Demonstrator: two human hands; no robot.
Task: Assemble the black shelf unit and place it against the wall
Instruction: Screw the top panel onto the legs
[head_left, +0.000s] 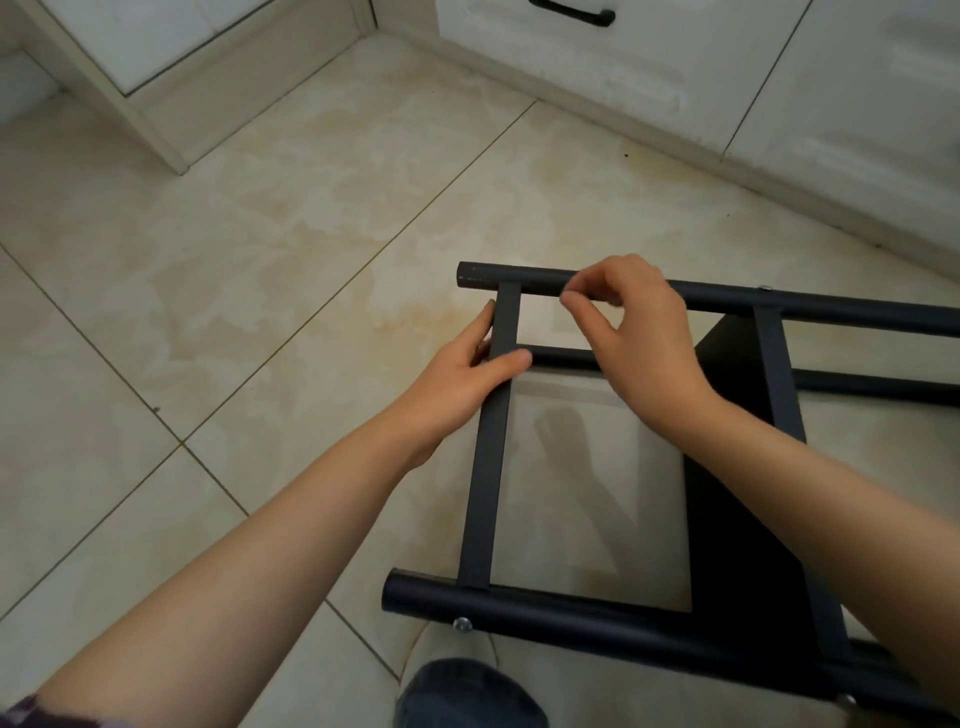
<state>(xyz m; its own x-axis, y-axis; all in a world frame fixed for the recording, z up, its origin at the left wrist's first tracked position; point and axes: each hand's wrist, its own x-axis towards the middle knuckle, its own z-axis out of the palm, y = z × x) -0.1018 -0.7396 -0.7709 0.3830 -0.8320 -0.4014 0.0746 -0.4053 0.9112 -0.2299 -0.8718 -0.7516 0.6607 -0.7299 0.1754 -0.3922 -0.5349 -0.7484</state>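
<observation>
Lower right, on the glossy tiles (208, 270), the black shelf unit (737, 499) is lying sideways; my left hand (462, 379) is gripping its flat crossbar (488, 493), my right hand (644, 348) pinching its round tube (831, 306).

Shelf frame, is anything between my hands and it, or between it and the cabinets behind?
Nothing visible. The left hand grips the frame's crossbar, the right hand is at its top tube, and the floor up to the cabinets shows bare tile.
</observation>
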